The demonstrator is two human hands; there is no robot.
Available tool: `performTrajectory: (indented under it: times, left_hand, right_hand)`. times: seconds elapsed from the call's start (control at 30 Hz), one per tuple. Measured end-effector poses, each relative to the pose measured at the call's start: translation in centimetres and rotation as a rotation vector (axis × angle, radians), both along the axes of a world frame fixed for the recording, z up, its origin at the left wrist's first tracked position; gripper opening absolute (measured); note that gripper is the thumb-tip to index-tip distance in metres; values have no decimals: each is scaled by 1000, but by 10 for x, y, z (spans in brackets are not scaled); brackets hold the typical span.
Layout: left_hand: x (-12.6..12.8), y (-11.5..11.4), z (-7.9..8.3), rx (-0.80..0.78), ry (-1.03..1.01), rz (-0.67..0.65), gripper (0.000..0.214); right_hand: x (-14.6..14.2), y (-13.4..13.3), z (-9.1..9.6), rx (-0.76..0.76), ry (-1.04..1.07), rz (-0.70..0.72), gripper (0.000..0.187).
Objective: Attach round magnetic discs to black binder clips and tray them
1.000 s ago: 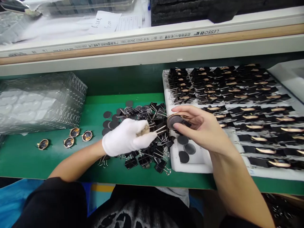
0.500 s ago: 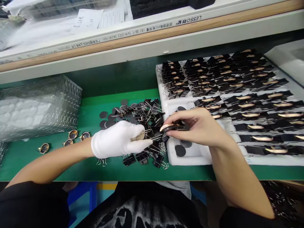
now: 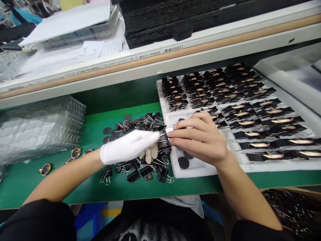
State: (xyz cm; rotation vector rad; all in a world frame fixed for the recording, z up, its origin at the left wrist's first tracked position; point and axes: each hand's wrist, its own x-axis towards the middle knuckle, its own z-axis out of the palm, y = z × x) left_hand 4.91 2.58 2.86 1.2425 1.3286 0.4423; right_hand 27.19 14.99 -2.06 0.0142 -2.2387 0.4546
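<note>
Since the clip [image 3: 163, 140] looks stiff, my left fingers [image 3: 149, 139] squeeze its handles [image 3: 162, 135]; right fingers [image 3: 185, 134] pinch the slick-looking piece [image 3: 169, 129].

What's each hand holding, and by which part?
Left hand: a black binder clip, by its wire handles. Right hand: a small pale-edged piece, mostly hidden; exact grip can't be told.

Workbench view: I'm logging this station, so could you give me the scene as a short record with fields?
Left hand: white glove, holding a black binder clip
Right hand: bare, closed on a pale-edged piece, mostly hidden
Near hands: heap of clips, dark discs
Image right: white tray with rows of clipped pieces
Image left: stacked clear trays, gold-rimmed round pieces
Surface: green bench
</note>
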Motion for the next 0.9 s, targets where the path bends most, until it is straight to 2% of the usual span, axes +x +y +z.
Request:
performTrajectory:
  times: [0.07, 0.13, 0.23, 0.33, 0.43, 0.57, 0.7, 0.9]
  left_hand:
    - [9, 10, 1, 1, -31, 25, 48]
    - [18, 22, 0, 66, 22, 35, 42]
    - [38, 42, -10, 226, 244, 7, 39]
    - [67, 63, -28, 494, 491, -86, 33]
    - [100, 79, -47, 681, 708, -196, 33]
    - [130, 88, -62, 707, 939, -234, 38]
    - [141, 89, -69, 666, 977, -232, 39]
    - [149, 86, -72, 719, 1056, -220, 43]
  right_hand:
    - [18, -6, 0, 146, -30, -161, 26]
    - [44, -17, -6, 190, -102, -358, 41]
    - [83, -41, -25, 86, -115, -655, 55]
    - [105, -65, -51, -71, -15, -819, 48]
    - [108, -78, -72, -143, 13, -826, 39]
    - [102, -78, -84, -155, -54, -756, 35]
    - [102, -76, -84, -168, -86, -722, 33]
    - [105, -78, -85, -174, -108, -706, 36]
